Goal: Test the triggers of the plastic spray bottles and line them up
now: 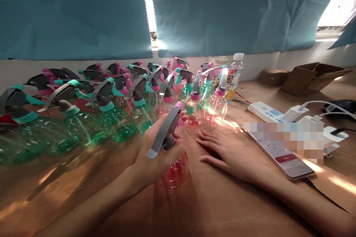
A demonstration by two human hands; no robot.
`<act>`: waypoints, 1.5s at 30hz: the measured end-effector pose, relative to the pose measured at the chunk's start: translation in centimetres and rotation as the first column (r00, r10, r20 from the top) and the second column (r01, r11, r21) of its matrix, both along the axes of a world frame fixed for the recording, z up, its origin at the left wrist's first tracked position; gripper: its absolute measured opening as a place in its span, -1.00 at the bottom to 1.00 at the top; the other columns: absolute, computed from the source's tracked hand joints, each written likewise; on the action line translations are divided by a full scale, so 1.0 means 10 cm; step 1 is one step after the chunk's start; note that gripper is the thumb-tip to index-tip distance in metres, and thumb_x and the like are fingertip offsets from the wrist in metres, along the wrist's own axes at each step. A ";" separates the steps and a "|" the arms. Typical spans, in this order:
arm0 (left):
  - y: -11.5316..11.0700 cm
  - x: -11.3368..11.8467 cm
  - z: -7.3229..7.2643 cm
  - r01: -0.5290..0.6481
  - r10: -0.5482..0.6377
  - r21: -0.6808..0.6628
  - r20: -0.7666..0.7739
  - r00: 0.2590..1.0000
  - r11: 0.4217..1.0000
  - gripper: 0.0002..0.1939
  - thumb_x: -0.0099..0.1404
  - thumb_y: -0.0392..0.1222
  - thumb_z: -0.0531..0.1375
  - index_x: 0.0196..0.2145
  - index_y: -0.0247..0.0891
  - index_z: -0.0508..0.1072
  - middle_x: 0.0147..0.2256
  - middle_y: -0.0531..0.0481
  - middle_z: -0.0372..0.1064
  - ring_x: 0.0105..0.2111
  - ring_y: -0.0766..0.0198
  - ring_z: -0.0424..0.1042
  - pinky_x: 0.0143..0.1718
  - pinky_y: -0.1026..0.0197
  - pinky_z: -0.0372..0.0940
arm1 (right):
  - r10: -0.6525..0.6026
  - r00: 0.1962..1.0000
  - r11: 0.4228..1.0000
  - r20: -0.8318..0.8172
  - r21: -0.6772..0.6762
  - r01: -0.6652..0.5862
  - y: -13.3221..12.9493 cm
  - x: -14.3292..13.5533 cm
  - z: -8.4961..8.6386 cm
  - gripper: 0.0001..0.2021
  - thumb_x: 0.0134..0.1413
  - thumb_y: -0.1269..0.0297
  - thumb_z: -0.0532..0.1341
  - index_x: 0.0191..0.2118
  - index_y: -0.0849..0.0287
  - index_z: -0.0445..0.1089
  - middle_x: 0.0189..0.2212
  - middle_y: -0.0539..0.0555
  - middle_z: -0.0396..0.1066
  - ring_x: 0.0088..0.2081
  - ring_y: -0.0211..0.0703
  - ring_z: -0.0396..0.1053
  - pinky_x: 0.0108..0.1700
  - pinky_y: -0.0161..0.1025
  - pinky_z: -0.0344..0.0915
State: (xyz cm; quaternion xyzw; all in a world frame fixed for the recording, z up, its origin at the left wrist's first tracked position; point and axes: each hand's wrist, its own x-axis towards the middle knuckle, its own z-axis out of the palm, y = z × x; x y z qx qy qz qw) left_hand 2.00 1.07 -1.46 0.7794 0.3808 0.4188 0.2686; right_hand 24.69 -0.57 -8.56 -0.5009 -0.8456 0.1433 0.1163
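Observation:
My left hand [164, 144] is wrapped round the neck of a pink spray bottle [175, 173] with a grey and pink trigger head. The bottle stands on the brown tabletop [211, 207], its lower body showing below my fingers. My right hand [222, 152] lies flat on the table to the right, fingers spread and holding nothing. Beyond both hands stand several more spray bottles, among them a green one [116, 124] with a teal collar and a clear pink one [216, 105] with a pink collar.
Right of my right hand lies a phone [289, 161] with a cable plugged in. Behind it is a white power strip [264, 112] with chargers. A drink bottle [236, 70] stands at the back, and an opened cardboard box [308, 79] sits at the far right.

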 end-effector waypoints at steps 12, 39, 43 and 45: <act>-0.01 0.00 0.00 0.000 0.000 -0.053 0.003 1.000 0.999 -0.87 0.11 -0.31 0.06 -0.34 -0.19 0.33 -0.42 0.09 0.26 -0.55 0.39 0.22 -0.50 0.30 0.19 | 0.006 0.999 1.000 0.036 0.012 -0.006 0.00 0.01 -0.01 -0.40 0.29 -0.08 0.03 0.29 0.19 0.17 0.32 0.12 0.07 0.32 0.04 0.02 0.32 0.08 0.01; -0.02 -0.02 0.04 -0.082 0.087 -0.104 0.041 0.995 0.991 -0.84 -0.06 -0.38 0.09 -0.52 -0.19 0.17 -0.61 0.19 -0.02 -0.61 0.42 0.00 -0.62 0.36 0.05 | 0.011 1.000 0.999 -0.023 0.039 -0.010 0.01 0.03 -0.05 -0.42 0.27 -0.09 0.05 0.28 0.10 0.20 0.31 0.13 0.10 0.31 0.09 0.04 0.32 0.13 -0.03; -0.03 -0.02 0.07 -0.088 0.095 -0.114 0.055 0.994 0.990 -0.86 -0.05 -0.39 0.10 -0.52 -0.19 0.21 -0.62 0.19 -0.01 -0.64 0.43 -0.02 -0.66 0.36 0.02 | 0.024 1.000 0.999 -0.006 0.034 -0.024 0.00 0.04 -0.04 -0.44 0.28 -0.10 0.02 0.27 0.08 0.21 0.31 0.13 0.08 0.32 0.09 0.02 0.32 0.15 -0.04; -0.01 -0.02 0.07 -0.075 0.079 -0.098 0.040 0.996 0.992 -0.87 -0.05 -0.36 0.11 -0.53 -0.18 0.24 -0.62 0.19 0.01 -0.64 0.41 0.02 -0.65 0.34 0.06 | 0.024 1.000 0.999 -0.015 0.038 -0.024 0.00 0.04 -0.04 -0.44 0.28 -0.09 0.03 0.27 0.07 0.21 0.31 0.13 0.08 0.32 0.09 0.02 0.31 0.15 -0.03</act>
